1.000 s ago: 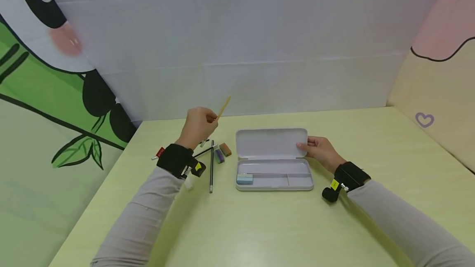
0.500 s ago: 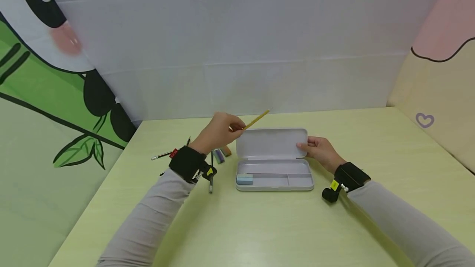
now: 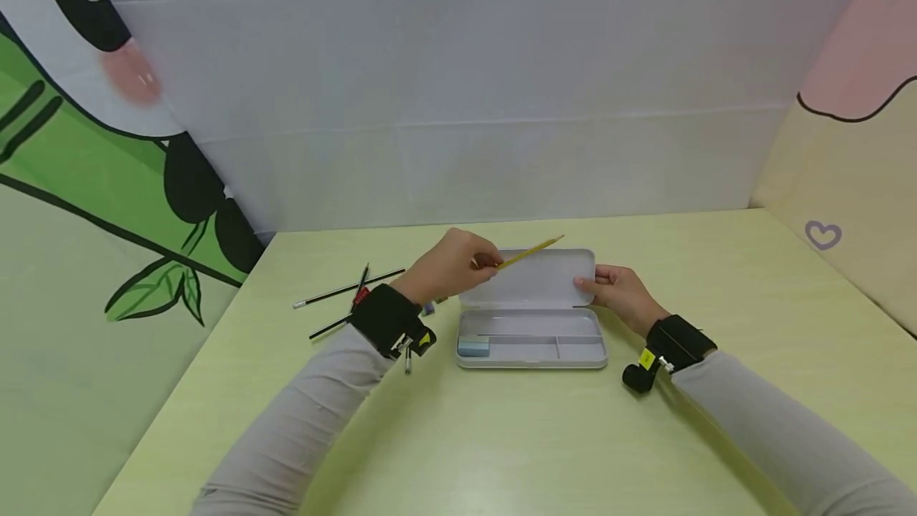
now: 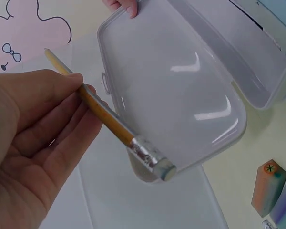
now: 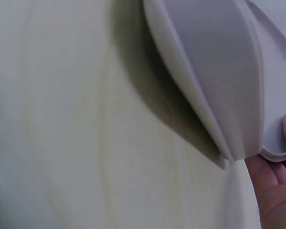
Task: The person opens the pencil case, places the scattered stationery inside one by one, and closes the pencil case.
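Between thumb and fingers, my left hand [image 3: 456, 265] pinches a yellow pencil [image 3: 530, 252] in front of the raised lid of a pale pencil case [image 3: 530, 363]. In the left wrist view the pencil [image 4: 105, 113] slants, its metal band and eraser end toward the camera. My right hand [image 3: 622, 293] holds the lid's right edge, thumb on the inner face; the right wrist view shows this hand [image 5: 276, 191] at the lid's corner. A light blue eraser [image 3: 474, 346] lies in the case's front left compartment.
Left of the case, several dark pencils [image 3: 337, 293] lie crossed on the table, partly behind my left wrist. An orange eraser [image 4: 269, 188] and a purple eraser [image 4: 285, 205] sit beside the case. A pale wall [image 3: 501, 102] stands behind the table.
My left hand has carried the yellow pencil rightward from above the loose pencils to the case lid, tilting it flatter. The right hand has stayed on the lid.
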A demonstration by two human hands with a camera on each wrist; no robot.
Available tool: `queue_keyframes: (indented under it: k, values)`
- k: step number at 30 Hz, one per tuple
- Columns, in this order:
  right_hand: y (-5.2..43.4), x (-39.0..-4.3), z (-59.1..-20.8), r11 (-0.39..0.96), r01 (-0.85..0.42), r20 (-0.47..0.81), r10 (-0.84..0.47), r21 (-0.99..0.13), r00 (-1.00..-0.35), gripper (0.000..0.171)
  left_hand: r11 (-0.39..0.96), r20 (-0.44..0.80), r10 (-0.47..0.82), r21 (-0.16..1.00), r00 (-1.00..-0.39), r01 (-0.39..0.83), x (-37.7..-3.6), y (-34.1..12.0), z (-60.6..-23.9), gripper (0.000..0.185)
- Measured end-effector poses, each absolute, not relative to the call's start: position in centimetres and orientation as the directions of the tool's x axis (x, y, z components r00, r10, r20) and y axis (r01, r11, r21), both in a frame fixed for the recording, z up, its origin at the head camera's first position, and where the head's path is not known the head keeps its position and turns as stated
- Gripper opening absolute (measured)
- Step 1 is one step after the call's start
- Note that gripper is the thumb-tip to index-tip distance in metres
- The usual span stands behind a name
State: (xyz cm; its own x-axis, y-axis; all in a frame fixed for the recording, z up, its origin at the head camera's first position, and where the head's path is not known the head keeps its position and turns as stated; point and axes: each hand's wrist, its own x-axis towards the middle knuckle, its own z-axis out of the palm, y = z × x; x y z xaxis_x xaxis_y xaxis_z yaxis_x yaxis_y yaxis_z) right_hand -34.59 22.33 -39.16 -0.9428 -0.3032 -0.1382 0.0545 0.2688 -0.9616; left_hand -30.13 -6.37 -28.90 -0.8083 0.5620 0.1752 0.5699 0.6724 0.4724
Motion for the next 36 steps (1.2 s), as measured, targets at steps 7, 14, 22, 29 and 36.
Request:
queue_keyframes:
  k: [7,14,22,29,36]
  values:
    - [22.5,-34.5,-38.8,0.248,0.054,-0.134,-0.318,-0.967,-0.939,0.056,0.646,0.147,0.608,0.479,-0.780,0.594,-30.0,-4.6,-29.5,0.016]
    - [22.7,-34.9,-38.6,0.258,0.056,-0.139,-0.312,-0.965,-0.940,0.053,0.653,0.127,0.654,0.404,-0.746,0.641,-30.1,-3.1,-30.1,0.015]
    - [22.8,-35.6,-38.6,0.281,0.055,-0.146,-0.312,-0.958,-0.939,0.053,0.631,0.115,0.711,0.330,-0.694,0.702,-30.8,-2.3,-32.1,0.012]
    - [23.1,-37.0,-38.5,0.306,0.041,-0.149,-0.338,-0.951,-0.929,0.054,0.649,0.075,0.701,0.345,-0.710,0.678,-31.7,-1.6,-33.7,0.013]
    - [23.5,-38.6,-38.3,0.296,0.026,-0.137,-0.361,-0.955,-0.922,0.055,0.693,0.026,0.678,0.309,-0.735,0.651,-32.8,-1.0,-34.3,0.013]
